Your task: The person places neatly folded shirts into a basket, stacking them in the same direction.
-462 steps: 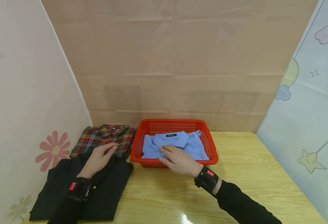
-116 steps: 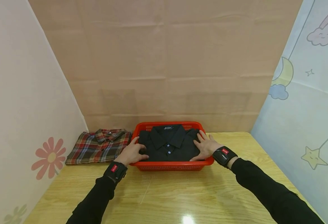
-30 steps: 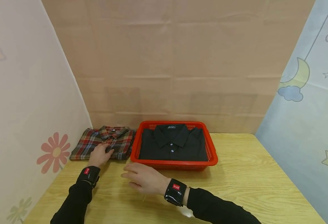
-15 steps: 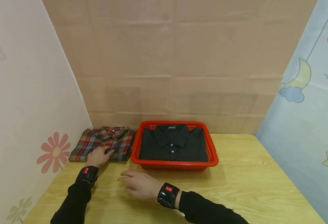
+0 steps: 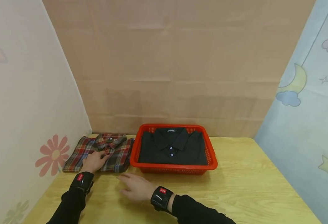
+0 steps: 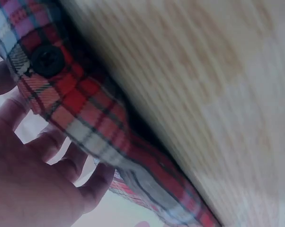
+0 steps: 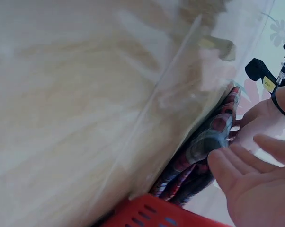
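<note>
A folded red-and-dark plaid shirt (image 5: 122,155) lies at the left of the table, collar to the back. My left hand (image 5: 93,161) rests on its front part; in the left wrist view the fingers (image 6: 66,163) lie spread against the cloth near a dark button (image 6: 48,60). My right hand (image 5: 138,187) hovers over the table just in front of the shirt's right corner, fingers extended, holding nothing. In the right wrist view its fingertips come close to the shirt's edge (image 7: 206,144). A folded black shirt (image 5: 155,152) lies in the red basket, covering its bottom.
The red plastic basket (image 5: 175,166) stands at the back middle, close beside the plaid shirt's right edge. Brown paper (image 5: 166,62) hangs behind the table (image 5: 236,186), and printed white sheets flank it left and right.
The black shirt, at the left long ago, now covers the basket where a blue shirt lay. Lately the plaid shirt has slid slightly towards me under my left hand; my right hand has drifted left.
</note>
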A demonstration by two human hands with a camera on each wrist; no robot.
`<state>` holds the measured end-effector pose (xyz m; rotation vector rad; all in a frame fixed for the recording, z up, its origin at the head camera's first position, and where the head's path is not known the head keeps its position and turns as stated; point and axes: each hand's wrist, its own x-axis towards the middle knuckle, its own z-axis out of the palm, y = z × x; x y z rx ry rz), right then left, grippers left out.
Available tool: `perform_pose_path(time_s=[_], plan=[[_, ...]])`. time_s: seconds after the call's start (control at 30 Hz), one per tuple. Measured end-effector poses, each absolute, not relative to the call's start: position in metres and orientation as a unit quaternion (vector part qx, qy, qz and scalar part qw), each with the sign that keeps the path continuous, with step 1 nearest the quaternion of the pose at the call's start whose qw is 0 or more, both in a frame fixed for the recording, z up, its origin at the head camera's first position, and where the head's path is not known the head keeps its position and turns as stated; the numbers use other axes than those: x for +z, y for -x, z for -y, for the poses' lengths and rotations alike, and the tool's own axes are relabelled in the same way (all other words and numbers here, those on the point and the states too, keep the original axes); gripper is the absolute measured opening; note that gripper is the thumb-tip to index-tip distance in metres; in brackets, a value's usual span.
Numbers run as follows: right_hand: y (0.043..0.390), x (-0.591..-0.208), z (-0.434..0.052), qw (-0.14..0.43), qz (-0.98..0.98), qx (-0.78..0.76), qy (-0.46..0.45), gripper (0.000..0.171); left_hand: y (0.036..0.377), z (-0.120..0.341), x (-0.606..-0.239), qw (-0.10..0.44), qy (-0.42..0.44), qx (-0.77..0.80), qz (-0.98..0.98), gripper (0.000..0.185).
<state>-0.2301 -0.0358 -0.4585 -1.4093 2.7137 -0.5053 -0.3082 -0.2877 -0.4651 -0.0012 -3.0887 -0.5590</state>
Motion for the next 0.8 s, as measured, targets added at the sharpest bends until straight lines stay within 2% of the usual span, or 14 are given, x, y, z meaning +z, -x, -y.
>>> perform_pose_path(time_s=[0.27,0.57,0.67,0.73,0.8], plan=[[0.230,-0.467,0.047,0.133,-0.889,-0.229,0.372,0.063,0.304,0.297,-0.469,0.007,-0.005,-0.239,0.971,0.037],[0.232,-0.473,0.050,0.162,-0.894,-0.248,0.336,0.069,0.300,0.310,-0.467,0.034,-0.004,-0.264,0.964,0.028],[0.231,-0.472,0.053,0.177,-0.892,-0.262,0.323,0.070,0.298,0.317,-0.468,0.068,-0.026,-0.241,0.968,0.024],[0.232,-0.470,0.054,0.197,-0.887,-0.279,0.312,0.070,0.295,0.322,-0.467,0.094,-0.051,-0.216,0.971,0.027],[0.233,-0.469,0.056,0.207,-0.881,-0.300,0.300,0.071,0.292,0.328,-0.466,0.099,-0.084,-0.201,0.971,0.040]])
